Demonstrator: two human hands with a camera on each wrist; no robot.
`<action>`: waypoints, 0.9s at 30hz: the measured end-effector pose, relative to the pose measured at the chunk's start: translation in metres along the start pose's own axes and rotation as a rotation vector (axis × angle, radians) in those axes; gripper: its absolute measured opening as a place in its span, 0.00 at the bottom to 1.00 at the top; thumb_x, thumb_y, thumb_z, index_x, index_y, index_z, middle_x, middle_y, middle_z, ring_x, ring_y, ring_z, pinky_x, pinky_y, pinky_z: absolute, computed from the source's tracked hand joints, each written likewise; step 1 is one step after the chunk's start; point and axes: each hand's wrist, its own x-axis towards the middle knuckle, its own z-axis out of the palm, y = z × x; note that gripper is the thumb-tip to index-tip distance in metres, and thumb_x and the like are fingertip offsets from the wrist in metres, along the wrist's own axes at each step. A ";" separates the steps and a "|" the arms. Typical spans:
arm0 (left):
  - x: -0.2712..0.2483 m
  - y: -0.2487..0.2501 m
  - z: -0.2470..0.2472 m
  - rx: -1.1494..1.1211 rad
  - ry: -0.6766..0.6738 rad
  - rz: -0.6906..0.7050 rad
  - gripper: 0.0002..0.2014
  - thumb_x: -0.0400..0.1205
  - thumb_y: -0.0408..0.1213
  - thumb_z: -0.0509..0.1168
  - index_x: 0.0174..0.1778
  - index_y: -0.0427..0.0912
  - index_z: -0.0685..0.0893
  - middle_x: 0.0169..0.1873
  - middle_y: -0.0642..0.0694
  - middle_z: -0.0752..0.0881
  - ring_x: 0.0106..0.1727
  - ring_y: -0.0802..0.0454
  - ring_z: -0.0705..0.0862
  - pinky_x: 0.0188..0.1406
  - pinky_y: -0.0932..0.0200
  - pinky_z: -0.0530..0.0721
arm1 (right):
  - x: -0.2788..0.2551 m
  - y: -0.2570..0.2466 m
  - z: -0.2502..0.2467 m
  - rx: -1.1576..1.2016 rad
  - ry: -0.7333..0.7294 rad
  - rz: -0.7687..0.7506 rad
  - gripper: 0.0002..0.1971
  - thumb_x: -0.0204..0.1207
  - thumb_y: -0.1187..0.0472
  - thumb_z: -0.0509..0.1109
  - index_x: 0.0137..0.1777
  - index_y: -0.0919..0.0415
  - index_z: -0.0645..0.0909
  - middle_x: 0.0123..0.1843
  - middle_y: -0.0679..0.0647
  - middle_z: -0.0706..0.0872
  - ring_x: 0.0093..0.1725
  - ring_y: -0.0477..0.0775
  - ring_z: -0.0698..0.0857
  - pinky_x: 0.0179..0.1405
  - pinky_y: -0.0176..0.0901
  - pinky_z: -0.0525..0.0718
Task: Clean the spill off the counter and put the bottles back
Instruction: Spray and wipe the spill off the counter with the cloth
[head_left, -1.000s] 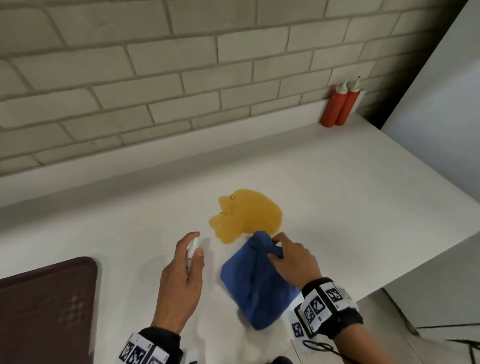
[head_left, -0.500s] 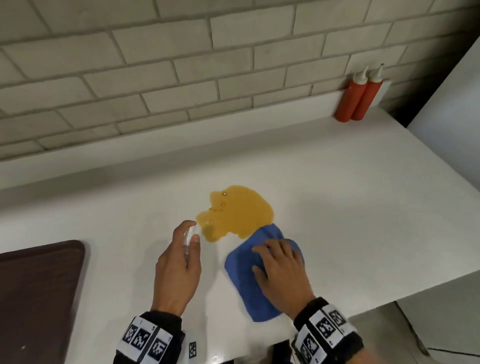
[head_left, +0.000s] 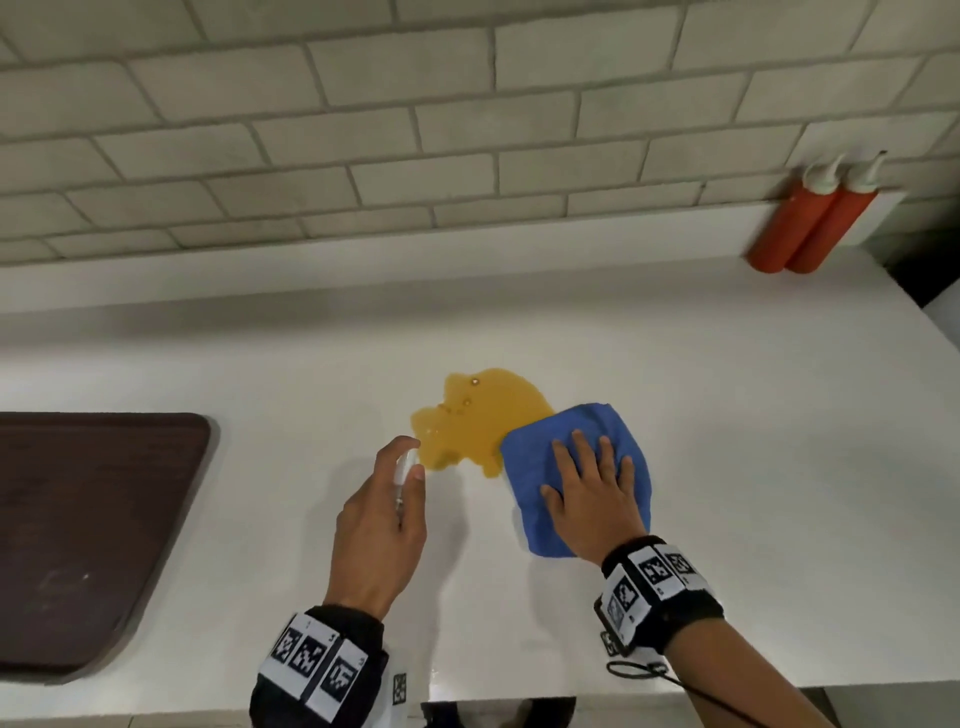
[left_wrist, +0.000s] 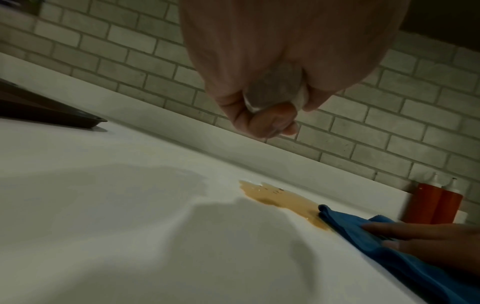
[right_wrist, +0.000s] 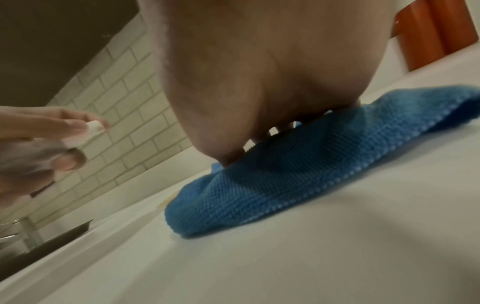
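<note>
An orange-yellow spill (head_left: 480, 415) lies on the white counter (head_left: 753, 415). A blue cloth (head_left: 540, 457) lies flat at the spill's right edge, covering a bit of it. My right hand (head_left: 589, 486) presses on the cloth with fingers spread straight. My left hand (head_left: 384, 514) grips a small clear spray bottle (head_left: 402, 470), held above the counter just left of the spill, one finger on its top. In the left wrist view the bottle's base (left_wrist: 275, 92) shows inside the curled fingers. Two red squeeze bottles (head_left: 815, 223) stand at the back right against the wall.
A dark brown tray (head_left: 88, 535) lies at the left of the counter. A brick wall (head_left: 363, 130) runs behind. The counter's front edge (head_left: 571, 693) is close to my wrists, and its right edge (head_left: 930, 332) drops off beyond the red bottles.
My right hand went from pinching the bunched cloth to pressing it flat, and slid it forward and right against the spill's edge. The left hand kept holding the spray bottle beside the spill.
</note>
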 end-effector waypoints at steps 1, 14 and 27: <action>0.001 0.000 0.000 0.010 0.006 -0.001 0.13 0.90 0.47 0.55 0.70 0.59 0.74 0.23 0.54 0.77 0.26 0.58 0.79 0.30 0.66 0.72 | 0.008 0.002 -0.004 -0.006 -0.008 -0.010 0.38 0.78 0.38 0.41 0.82 0.57 0.65 0.84 0.61 0.64 0.81 0.73 0.62 0.75 0.76 0.61; 0.008 -0.019 -0.017 -0.023 0.041 -0.032 0.15 0.90 0.46 0.55 0.72 0.60 0.74 0.22 0.53 0.76 0.26 0.53 0.80 0.33 0.55 0.78 | 0.101 -0.034 -0.042 -0.036 -0.141 -0.028 0.33 0.86 0.42 0.42 0.86 0.53 0.36 0.87 0.54 0.34 0.85 0.66 0.35 0.81 0.71 0.38; 0.025 -0.054 -0.046 -0.102 0.019 -0.030 0.14 0.89 0.48 0.55 0.71 0.64 0.73 0.25 0.45 0.82 0.27 0.52 0.82 0.33 0.55 0.81 | 0.025 -0.045 -0.003 -0.060 -0.116 -0.019 0.40 0.82 0.37 0.30 0.81 0.55 0.69 0.82 0.57 0.69 0.78 0.69 0.72 0.70 0.74 0.70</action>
